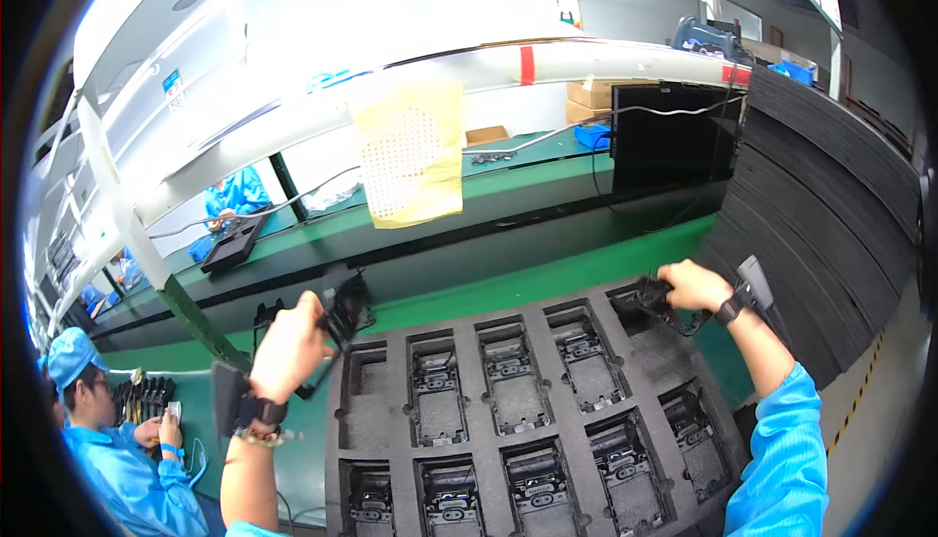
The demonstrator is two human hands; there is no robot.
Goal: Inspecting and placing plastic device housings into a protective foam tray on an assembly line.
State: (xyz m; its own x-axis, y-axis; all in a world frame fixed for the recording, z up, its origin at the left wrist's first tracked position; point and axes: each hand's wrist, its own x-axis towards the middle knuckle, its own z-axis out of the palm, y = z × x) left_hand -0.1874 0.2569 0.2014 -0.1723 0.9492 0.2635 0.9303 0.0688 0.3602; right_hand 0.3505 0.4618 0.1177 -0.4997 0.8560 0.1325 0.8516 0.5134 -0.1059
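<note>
A dark grey foam tray lies in front of me, with rows of rectangular pockets. Black plastic frames with small openings along one end sit in most of them. My left hand, wearing a dark band and a beaded bracelet, is beyond the tray's far left corner. Its fingers are closed on a black plastic frame, blurred and partly hidden by the hand. Over the far right pocket, my right hand grips another black plastic frame by its edge.
The tray rests on a green bench. A tall stack of dark sheets rises at the right. Across the bench stand a black monitor and a hanging yellow sheet. At the left sits a co-worker in blue.
</note>
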